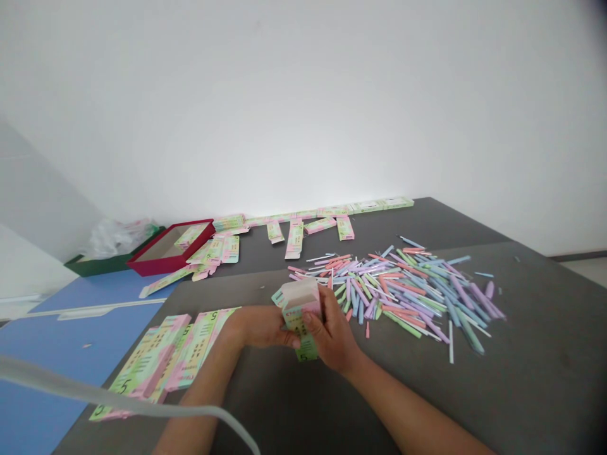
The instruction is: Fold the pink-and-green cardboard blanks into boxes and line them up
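Between my two hands stands a small pink, yellow and green cardboard box (303,316), tilted, with an end flap raised at the top. My right hand (336,328) wraps its right side, thumb across the front. On the left side, my left hand (268,327) grips the box low down, its fingers partly hidden behind it. Just beyond the right hand lies a loose heap of pastel pens (398,287) in blue, purple, green and coral, with thin white sticks among them. Left of my left forearm, several flat boxes (152,357) of the same print lie stacked.
A red open box (171,249) and a green tray (104,262) with a plastic bag (118,237) stand at the back left. More printed boxes (294,237) lie along the wall. A white cable (142,407) crosses the lower left.
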### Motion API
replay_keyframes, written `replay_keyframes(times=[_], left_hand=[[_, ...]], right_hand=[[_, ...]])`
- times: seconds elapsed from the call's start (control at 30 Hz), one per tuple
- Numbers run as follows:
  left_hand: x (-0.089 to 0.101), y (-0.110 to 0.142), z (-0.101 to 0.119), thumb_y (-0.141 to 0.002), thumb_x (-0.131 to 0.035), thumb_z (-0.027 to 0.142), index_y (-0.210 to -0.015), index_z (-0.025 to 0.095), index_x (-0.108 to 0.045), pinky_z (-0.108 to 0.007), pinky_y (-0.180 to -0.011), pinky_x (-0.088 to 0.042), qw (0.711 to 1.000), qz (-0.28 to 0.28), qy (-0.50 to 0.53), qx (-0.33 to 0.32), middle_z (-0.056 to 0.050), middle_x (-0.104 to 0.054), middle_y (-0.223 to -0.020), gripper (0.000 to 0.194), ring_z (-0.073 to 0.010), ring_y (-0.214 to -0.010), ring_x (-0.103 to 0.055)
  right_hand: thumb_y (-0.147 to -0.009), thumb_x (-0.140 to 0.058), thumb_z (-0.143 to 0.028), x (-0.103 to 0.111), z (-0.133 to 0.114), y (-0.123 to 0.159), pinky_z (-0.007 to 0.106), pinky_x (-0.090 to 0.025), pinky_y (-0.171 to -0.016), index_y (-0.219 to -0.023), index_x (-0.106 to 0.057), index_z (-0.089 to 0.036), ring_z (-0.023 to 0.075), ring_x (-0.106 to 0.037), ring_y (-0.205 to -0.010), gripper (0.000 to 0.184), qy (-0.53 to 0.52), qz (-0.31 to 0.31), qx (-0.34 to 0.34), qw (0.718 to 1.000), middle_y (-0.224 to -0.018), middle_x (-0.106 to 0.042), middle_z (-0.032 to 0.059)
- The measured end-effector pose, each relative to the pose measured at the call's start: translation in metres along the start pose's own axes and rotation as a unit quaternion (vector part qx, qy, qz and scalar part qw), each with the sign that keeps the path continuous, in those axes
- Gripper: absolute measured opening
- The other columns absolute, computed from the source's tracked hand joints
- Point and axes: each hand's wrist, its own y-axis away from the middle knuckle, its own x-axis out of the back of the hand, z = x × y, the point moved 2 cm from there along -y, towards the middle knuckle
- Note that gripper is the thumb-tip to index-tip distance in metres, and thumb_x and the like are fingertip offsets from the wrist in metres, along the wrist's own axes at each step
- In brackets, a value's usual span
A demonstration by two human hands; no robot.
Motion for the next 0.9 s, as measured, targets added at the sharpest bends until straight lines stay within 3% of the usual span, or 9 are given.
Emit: replay_keyframes(times=[0.17,0.3,0.43,0.5,0.57,0.8,0.9], left_hand=[[-0.002,-0.001,0.001,-0.088,-0.058,0.037,-0.114,0.017,-0.065,-0.027,-0.085,-0.048,0.999,-0.039,-0.015,-0.009,-0.007,-0.072,-0.111,0.034,-0.0257,-0.100,-0.065],[-0.001,0.001,-0.003,-0.089,-0.056,0.043,-0.118,0.016,-0.062,-0.029,-0.084,-0.049,0.999,-0.043,-0.021,-0.006,-0.009,-0.071,-0.113,0.040,-0.0280,-0.100,-0.065],[0.002,0.009,-0.004,-0.089,-0.055,0.047,-0.142,0.011,-0.038,-0.033,-0.082,-0.049,0.999,-0.031,-0.031,0.005,-0.016,-0.067,-0.120,0.067,-0.0302,-0.096,-0.067],[0.002,0.015,-0.004,-0.090,-0.053,0.049,-0.149,0.011,-0.025,-0.033,-0.077,-0.049,0.998,-0.029,-0.045,0.014,-0.016,-0.069,-0.116,0.076,-0.0299,-0.089,-0.068],[0.001,0.020,-0.005,-0.091,-0.050,0.053,-0.150,0.012,-0.023,-0.033,-0.075,-0.049,0.998,-0.028,-0.055,0.025,-0.016,-0.069,-0.114,0.077,-0.0299,-0.086,-0.069],[-0.005,0.036,-0.016,-0.087,-0.045,0.069,-0.153,0.014,-0.013,-0.036,-0.090,-0.044,0.999,0.021,-0.011,0.030,-0.020,-0.056,-0.134,0.092,-0.0341,-0.112,-0.060],[-0.008,0.043,-0.016,-0.086,-0.042,0.073,-0.154,0.013,-0.007,-0.039,-0.095,-0.042,0.999,0.020,-0.003,0.036,-0.021,-0.052,-0.139,0.097,-0.0351,-0.119,-0.055]], right_hand=[[-0.093,-0.052,-0.035,0.004,-0.005,-0.005,0.035,-0.048,-0.085,-0.116,-0.053,-0.018,0.0204,-0.059,-0.093,0.029,-0.071,-0.013,-0.047,0.996,-0.106,-0.063,0.0074],[-0.092,-0.055,-0.035,0.002,-0.003,-0.006,0.033,-0.049,-0.080,-0.124,-0.050,-0.020,0.0199,-0.061,-0.091,0.036,-0.126,-0.018,-0.066,0.990,-0.106,-0.064,0.0076],[-0.092,-0.057,-0.036,-0.002,0.004,-0.003,0.031,-0.051,-0.072,-0.137,-0.029,-0.025,0.0186,-0.064,-0.084,0.054,-0.187,0.002,-0.086,0.978,-0.107,-0.065,0.0071],[-0.092,-0.057,-0.036,-0.002,0.008,-0.002,0.031,-0.051,-0.072,-0.138,-0.026,-0.026,0.0189,-0.065,-0.086,0.056,-0.179,0.017,-0.092,0.979,-0.109,-0.065,0.0076],[-0.093,-0.056,-0.037,-0.002,0.011,-0.002,0.031,-0.051,-0.071,-0.138,-0.025,-0.026,0.0189,-0.065,-0.086,0.056,-0.166,0.022,-0.093,0.981,-0.109,-0.066,0.0076],[-0.092,-0.056,-0.038,-0.002,0.016,-0.003,0.029,-0.050,-0.066,-0.128,-0.034,-0.025,0.0184,-0.064,-0.082,0.044,-0.164,0.014,-0.091,0.982,-0.105,-0.064,0.0076],[-0.093,-0.054,-0.038,-0.001,0.017,-0.003,0.028,-0.049,-0.063,-0.126,-0.035,-0.025,0.0152,-0.060,-0.072,0.040,-0.154,0.014,-0.093,0.984,-0.096,-0.064,0.0045]])
